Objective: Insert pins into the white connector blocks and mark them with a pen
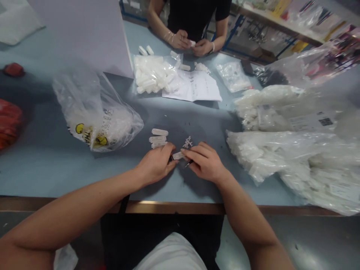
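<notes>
My left hand (156,164) is closed on the left end of a small white plastic piece (178,155), with something dark by its fingertips. My right hand (207,162) touches the right end of the same piece with its fingertips and holds a thin dark pointed tool (188,164). Three flat white perforated pieces (159,132) lie in a stack of rows just beyond my left hand. Tiny white parts (188,142) form a small pile beyond the held piece, between the hands.
A clear bag with yellow print (112,125) lies at left, large bags of white parts (303,157) at right. Across the blue table (70,176) are a bag of white pieces (154,75), a paper sheet (194,88) and another person's hands (203,47).
</notes>
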`<action>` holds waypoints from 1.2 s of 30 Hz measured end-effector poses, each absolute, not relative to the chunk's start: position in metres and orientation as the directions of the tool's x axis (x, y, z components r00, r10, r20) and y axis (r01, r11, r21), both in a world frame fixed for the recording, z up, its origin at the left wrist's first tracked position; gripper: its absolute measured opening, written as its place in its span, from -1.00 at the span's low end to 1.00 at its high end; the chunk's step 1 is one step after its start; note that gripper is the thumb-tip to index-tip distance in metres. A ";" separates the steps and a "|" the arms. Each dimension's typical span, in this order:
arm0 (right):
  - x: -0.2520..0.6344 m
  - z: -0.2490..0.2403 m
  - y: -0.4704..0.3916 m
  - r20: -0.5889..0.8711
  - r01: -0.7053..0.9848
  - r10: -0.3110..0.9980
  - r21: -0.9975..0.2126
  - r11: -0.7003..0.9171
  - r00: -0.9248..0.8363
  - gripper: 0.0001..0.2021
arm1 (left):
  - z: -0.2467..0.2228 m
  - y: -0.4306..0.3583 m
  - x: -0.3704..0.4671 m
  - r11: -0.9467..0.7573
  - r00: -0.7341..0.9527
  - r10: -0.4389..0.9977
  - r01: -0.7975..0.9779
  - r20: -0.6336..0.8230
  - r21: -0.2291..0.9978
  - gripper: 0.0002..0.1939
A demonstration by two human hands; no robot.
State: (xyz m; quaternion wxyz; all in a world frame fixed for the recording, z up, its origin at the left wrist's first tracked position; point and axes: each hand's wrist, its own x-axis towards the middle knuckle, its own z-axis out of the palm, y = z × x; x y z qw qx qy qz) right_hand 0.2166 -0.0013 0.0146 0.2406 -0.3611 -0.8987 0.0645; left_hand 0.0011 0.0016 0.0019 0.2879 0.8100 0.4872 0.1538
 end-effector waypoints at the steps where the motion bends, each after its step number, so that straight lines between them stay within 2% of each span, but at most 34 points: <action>1: 0.219 0.015 0.000 0.415 0.652 0.730 -0.339 0.678 -0.544 -0.71 | 0.002 0.002 0.001 -0.359 0.479 0.877 0.696 -0.030 0.622 -0.73; 4: 0.227 0.015 0.008 0.426 0.759 0.845 -0.415 0.501 -0.324 -0.76 | 0.001 0.002 0.001 -0.366 0.484 0.875 0.693 -0.025 0.621 -0.74; 6: 0.232 0.013 0.014 0.387 0.798 0.881 -0.421 0.432 -0.273 -0.77 | 0.001 0.002 0.001 -0.371 0.488 0.873 0.694 -0.023 0.617 -0.74; 12: 0.238 0.003 0.024 0.208 0.822 0.902 -0.375 0.430 -0.377 -0.82 | 0.003 0.003 0.001 -0.374 0.497 0.867 0.690 -0.031 0.620 -0.74; 15: 0.236 0.000 0.023 0.164 0.835 0.904 -0.346 0.427 -0.394 -0.85 | 0.003 0.003 0.001 -0.375 0.498 0.867 0.688 -0.029 0.621 -0.74; 19: 0.232 -0.004 0.023 0.160 0.852 0.917 -0.340 0.398 -0.364 -0.87 | 0.003 0.002 0.001 -0.376 0.494 0.869 0.688 -0.022 0.621 -0.75; 26: 0.234 -0.003 0.024 0.129 0.832 0.941 -0.440 0.338 -0.314 -0.90 | 0.005 0.002 0.001 -0.371 0.490 0.871 0.690 -0.024 0.621 -0.76; 29: 0.235 0.001 0.024 0.116 0.834 0.944 -0.445 0.327 -0.308 -0.91 | 0.004 0.002 0.001 -0.378 0.494 0.869 0.687 -0.017 0.620 -0.76; 32: 0.232 0.006 0.022 0.146 0.825 0.940 -0.451 0.341 -0.309 -0.90 | 0.002 0.002 0.001 -0.386 0.495 0.869 0.687 -0.007 0.615 -0.76; 36: 0.220 0.014 0.009 0.223 0.730 0.922 -0.564 0.386 -0.315 -0.87 | 0.002 0.002 0.002 -0.391 0.495 0.869 0.683 0.003 0.616 -0.78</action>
